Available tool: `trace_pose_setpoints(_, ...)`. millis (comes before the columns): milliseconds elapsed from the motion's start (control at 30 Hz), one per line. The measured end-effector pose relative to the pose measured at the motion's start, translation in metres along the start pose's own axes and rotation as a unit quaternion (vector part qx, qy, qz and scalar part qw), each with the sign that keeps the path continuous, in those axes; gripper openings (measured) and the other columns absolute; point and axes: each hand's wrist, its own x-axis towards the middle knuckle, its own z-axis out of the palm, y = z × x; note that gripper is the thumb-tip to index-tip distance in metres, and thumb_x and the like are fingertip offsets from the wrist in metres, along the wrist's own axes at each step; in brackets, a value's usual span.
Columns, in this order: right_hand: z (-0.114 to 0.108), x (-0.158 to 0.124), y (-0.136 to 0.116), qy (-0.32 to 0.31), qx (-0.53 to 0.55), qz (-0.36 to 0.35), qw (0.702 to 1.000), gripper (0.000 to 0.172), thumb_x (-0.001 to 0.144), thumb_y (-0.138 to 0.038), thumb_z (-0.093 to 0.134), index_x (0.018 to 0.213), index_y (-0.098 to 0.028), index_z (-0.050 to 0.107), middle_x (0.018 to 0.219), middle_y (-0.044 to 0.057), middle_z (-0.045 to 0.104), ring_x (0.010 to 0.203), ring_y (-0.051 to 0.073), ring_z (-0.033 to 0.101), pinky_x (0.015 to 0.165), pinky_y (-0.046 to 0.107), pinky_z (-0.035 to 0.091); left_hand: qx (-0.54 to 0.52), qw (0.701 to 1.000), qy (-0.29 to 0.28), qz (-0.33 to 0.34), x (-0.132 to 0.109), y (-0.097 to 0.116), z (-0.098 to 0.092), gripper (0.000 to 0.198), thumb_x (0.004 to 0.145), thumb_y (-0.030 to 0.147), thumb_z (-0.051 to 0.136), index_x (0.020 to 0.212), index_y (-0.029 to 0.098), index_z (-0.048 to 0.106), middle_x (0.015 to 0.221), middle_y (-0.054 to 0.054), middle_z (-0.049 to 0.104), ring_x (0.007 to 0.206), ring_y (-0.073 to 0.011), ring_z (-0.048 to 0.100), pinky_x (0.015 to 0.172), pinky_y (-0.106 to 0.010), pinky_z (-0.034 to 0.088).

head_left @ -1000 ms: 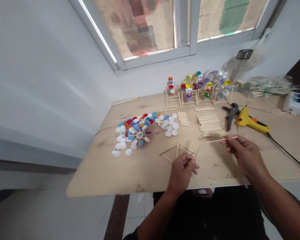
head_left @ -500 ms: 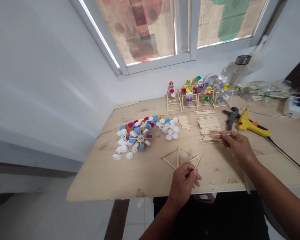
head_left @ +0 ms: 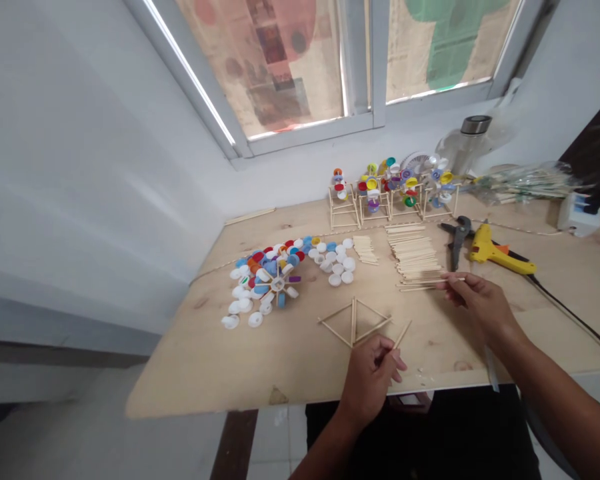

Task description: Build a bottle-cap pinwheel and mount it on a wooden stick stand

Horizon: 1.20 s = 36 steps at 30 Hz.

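Observation:
My left hand [head_left: 373, 373] is closed in a pinch on a thin wooden stick [head_left: 403, 333], which points up and to the right. Just beyond that hand, two triangles of sticks, a diamond-shaped frame [head_left: 336, 331], lie flat on the table [head_left: 205, 367]. My right hand [head_left: 474, 299] is at the near end of a row of loose sticks [head_left: 414, 250], thumb and fingers pinched on a wooden stick [head_left: 446, 279]. Part of this stick is hidden by the fingers.
Left of centre lie many bottle caps [head_left: 337, 269] and a cap-and-stick wheel [head_left: 278, 285]. Several finished stick stands with cap wheels [head_left: 373, 200] line the wall. Short sticks [head_left: 365, 250], pliers [head_left: 460, 241], a yellow glue gun [head_left: 500, 255] and a bottle [head_left: 473, 143] are farther right.
My left hand has drawn slightly away from the diamond-shaped frame with its stick. My right hand has shifted a little lower along the stick row. The camera view has tilted slightly.

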Motion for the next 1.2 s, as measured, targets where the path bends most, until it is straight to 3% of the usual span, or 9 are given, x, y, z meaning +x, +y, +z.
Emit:
trace_pose_setpoints(567,-0.004,-0.007,-0.007,-0.034,-0.012,-0.021,0.999,0.049,0.056,-0.061,0.077,0.079,-0.018,0.071,0.073,0.007,0.073,0.054,0.013,0.055,0.049,0.025,0.046,0.028,1.000,0.002,0.011,0.003,0.000,0.003,0.013,0.080,0.027,0.054,0.071,0.018,0.053,0.065,-0.001,0.064,0.051,-0.0107,0.054,0.052,-0.022,0.039)
trace_pose_setpoints(700,-0.006,-0.019,-0.009,-0.038,0.003,-0.028,0.999,0.045,0.062,-0.057,0.076,0.084,-0.018,0.071,0.078,0.007,0.073,0.059,0.012,0.055,0.052,0.023,0.045,0.127,0.990,0.020,0.058,0.005,0.000,0.002,0.015,0.082,0.023,0.052,0.068,0.019,0.055,0.062,0.000,0.061,0.054,-0.0125,0.055,0.055,-0.023,0.041)
trace_pose_setpoints(800,-0.007,-0.030,-0.013,-0.027,0.006,-0.042,0.999,0.045,0.063,-0.057,0.076,0.086,-0.018,0.072,0.079,0.008,0.073,0.060,0.013,0.055,0.053,0.024,0.046,0.281,0.948,0.055,0.143,0.009,0.000,0.004,0.014,0.082,0.018,0.052,0.069,0.020,0.058,0.064,0.000,0.061,0.060,-0.0153,0.057,0.059,-0.026,0.042)
trace_pose_setpoints(900,-0.008,-0.041,-0.018,-0.022,-0.001,-0.056,0.998,0.046,0.063,-0.058,0.075,0.087,-0.019,0.072,0.079,0.008,0.073,0.061,0.014,0.056,0.056,0.025,0.048,0.415,0.878,0.082,0.226,0.014,-0.001,0.009,0.014,0.080,0.011,0.053,0.072,0.020,0.058,0.073,-0.003,0.064,0.068,-0.0180,0.060,0.063,-0.029,0.044)
trace_pose_setpoints(1033,-0.007,-0.056,-0.022,-0.026,-0.035,-0.079,0.996,0.042,0.067,-0.057,0.072,0.088,-0.021,0.073,0.080,0.007,0.074,0.063,0.015,0.058,0.061,0.027,0.051,0.532,0.793,0.111,0.276,0.020,-0.006,0.016,0.012,0.077,0.007,0.057,0.075,0.019,0.058,0.083,-0.005,0.065,0.077,-0.0209,0.061,0.066,-0.031,0.047)
trace_pose_setpoints(1200,-0.005,-0.068,-0.021,-0.021,-0.082,-0.109,0.990,0.039,0.072,-0.059,0.066,0.089,-0.025,0.073,0.079,0.006,0.074,0.068,0.019,0.063,0.067,0.030,0.053,0.566,0.764,0.118,0.287,0.020,-0.009,0.018,0.011,0.076,0.009,0.063,0.078,0.019,0.058,0.085,-0.005,0.064,0.077,-0.0205,0.059,0.066,-0.033,0.049)
